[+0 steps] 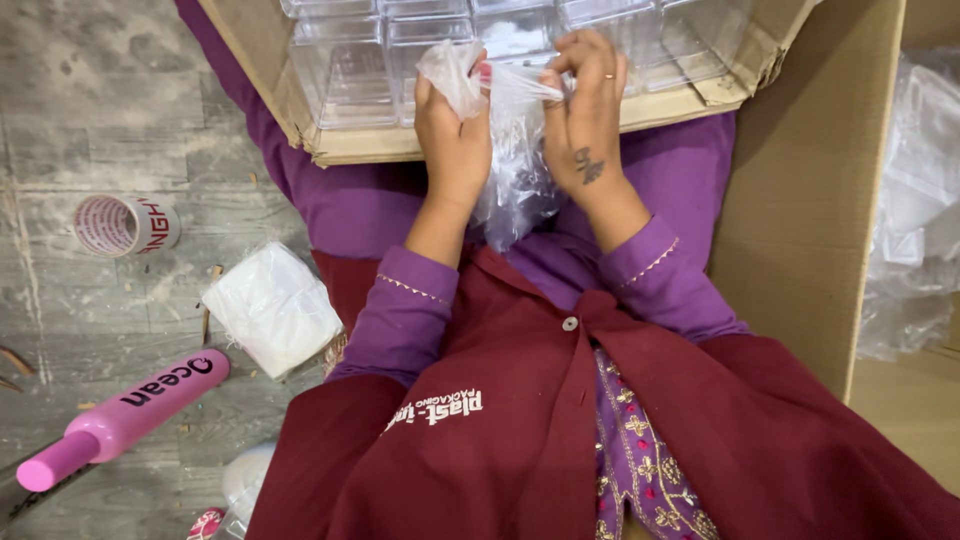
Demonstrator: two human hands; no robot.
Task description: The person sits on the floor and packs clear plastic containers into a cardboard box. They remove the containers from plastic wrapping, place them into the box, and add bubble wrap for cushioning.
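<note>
- Head view is showing, at far left on the worn grey plank floor (120, 100), a tape roll (126, 225) lying on its side and a pink bottle (125, 417) lying flat, smooth and cylindrical, both sitting within arm's reach.
- Beside the knee, a soft white stack of folded bags (273, 308) is resting, seemingly kept close for picking.
- Left hand (453, 135) is pinching a bunched corner of the clear plastic bag (515, 170) between thumb and fingers, lifting it.
- That thin, crinkly, glossy film is hanging between both hands above the lap, in front of the cardboard box (350, 145).
- Right hand (585, 120) is gripping the opposite edge with curled fingertips, apparently pulling the mouth apart.
- Rigid transparent containers (345, 75) are sitting in rows inside the box.
- At far right, more crumpled clear plastic (915, 200) is lying in another carton (800, 200).
</note>
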